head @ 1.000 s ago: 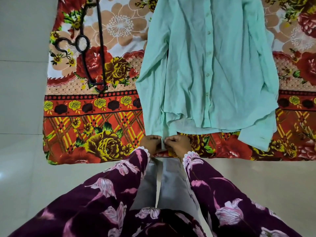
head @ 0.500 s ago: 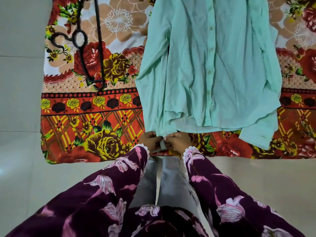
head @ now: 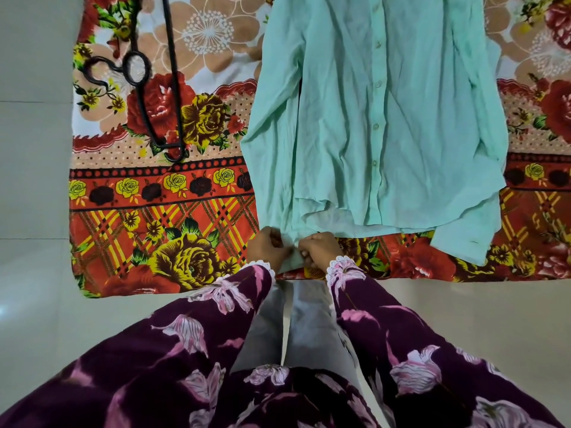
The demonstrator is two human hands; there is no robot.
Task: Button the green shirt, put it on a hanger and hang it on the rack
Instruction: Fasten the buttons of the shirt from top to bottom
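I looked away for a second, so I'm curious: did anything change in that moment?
Hardly anything. Both hands, left hand and right hand, keep pinching the cuff of the mint-green button-up shirt at the near edge of the flowered cloth, fingers shifting slightly. The black plastic hanger lies untouched where it was; nothing was let go.

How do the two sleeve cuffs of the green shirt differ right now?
The cuff by the hands is pinched between the left hand and right hand; the other cuff lies untouched on the floral sheet. The held cuff is mostly hidden by fingers, near the sheet's edge; the free cuff is flat, fully visible, away from both hands. Both belong to the same green shirt.
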